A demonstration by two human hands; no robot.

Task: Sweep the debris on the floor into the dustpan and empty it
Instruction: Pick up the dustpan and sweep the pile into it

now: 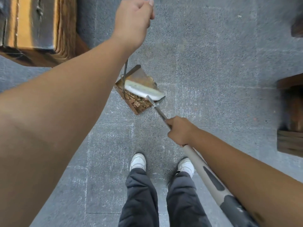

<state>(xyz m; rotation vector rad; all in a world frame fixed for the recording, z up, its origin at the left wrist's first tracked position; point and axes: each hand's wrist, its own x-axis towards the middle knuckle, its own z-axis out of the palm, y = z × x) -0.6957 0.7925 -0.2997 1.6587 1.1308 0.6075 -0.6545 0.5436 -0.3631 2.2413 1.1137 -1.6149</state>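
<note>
The left hand [134,18] grips the dustpan's upright handle [125,69]; the right hand [179,131] grips the broom shaft [159,113]. Dry leaves [139,102] already lie in the rusty dustpan [141,76] on the stone floor [213,63]. Best to keep the lip flat and draw the broom head [144,90] inward with short strokes.

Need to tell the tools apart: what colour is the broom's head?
White to pale grey, the broom head lies over the rusty brown dustpan; seen in the head view.

- Broom handle [213,179] end cut off by bottom edge.
- Dustpan handle [125,69] top hidden behind left forearm.
- Wooden furniture [290,115] at right: blurred, cropped by edge.
</note>
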